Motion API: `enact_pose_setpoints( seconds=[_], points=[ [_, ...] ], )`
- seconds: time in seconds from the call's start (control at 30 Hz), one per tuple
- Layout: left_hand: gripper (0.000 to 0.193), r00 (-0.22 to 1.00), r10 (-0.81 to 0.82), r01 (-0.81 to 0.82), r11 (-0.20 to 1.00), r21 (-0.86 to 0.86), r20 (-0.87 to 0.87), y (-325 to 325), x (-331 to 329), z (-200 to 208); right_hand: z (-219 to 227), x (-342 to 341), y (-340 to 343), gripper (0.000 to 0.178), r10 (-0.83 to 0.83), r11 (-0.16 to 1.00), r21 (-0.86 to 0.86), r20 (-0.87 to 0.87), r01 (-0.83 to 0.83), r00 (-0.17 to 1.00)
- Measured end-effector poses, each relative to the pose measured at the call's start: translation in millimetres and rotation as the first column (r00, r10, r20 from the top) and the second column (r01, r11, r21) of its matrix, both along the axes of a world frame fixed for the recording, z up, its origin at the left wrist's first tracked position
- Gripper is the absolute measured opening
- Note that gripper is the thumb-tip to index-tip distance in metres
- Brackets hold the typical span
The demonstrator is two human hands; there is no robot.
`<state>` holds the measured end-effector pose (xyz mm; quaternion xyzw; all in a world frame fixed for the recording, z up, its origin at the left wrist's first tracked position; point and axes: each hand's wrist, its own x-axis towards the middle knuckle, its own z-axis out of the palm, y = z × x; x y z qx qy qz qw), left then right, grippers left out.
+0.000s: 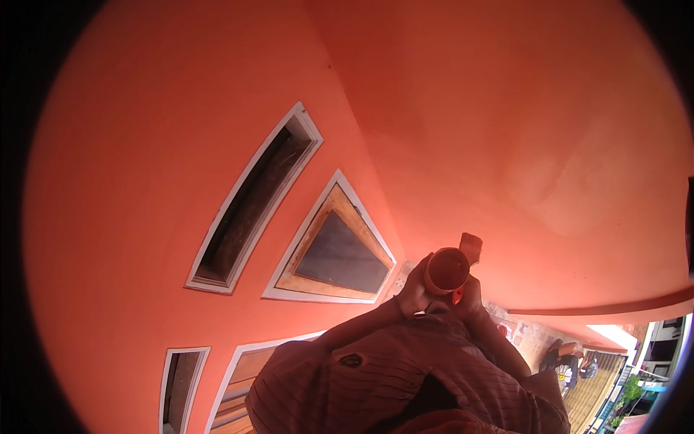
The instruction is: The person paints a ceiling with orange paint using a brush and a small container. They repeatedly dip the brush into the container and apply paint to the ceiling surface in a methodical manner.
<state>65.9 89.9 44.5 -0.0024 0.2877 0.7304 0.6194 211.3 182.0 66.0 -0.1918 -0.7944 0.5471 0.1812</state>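
The left hand (414,289) grasps a round, open-topped container (439,288) from its left side, with the fingers wrapped against the wall. The right hand (471,295) is at the container's right side, closed on a flat, brush-like tool (471,247); the container hides part of this grip. The tool's broad end projects beyond the container rim, on the far right side. A small red part (457,295) with a dark opening shows just below the rim, between container and right hand. The container's contents are too dark to identify.

Both forearms extend from a striped garment (405,354) at the near edge. An orange wall (144,181) stands to the left, fitted with a white-edged narrow opening (249,206) and a wood-framed window (343,249). A second orange surface (542,145) adjoins it on the right. At the near right, a slatted panel (598,380) is visible outdoors.
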Motion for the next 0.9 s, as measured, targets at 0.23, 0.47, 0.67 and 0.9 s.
enact_pose_setpoints(
  seconds=[0.23,0.47,0.67,0.9],
  points=[
    [0.027,0.559,-0.128,-0.069,0.977,-0.2,-0.819,9,-22,-20,18,-9,-6,0.052,-0.052,0.963,-0.268,-0.162,0.006,0.985],
    [0.027,0.225,-0.032,-0.426,0.896,-0.128,-0.974,21,-15,-9,-18,-7,2,0.049,-0.379,-0.075,-0.934,-0.297,-0.349,0.876],
    [0.016,0.226,0.421,-0.069,0.907,0.416,-0.879,5,-50,131,-25,10,14,0.059,-0.399,0.072,-0.91,-0.402,-0.409,0.824],
    [0.027,0.957,-0.066,0.273,0.53,0.803,-0.282,-14,3,274,-51,29,32,0.055,-0.494,0.716,-0.643,-0.192,0.271,0.848]
  ],
)
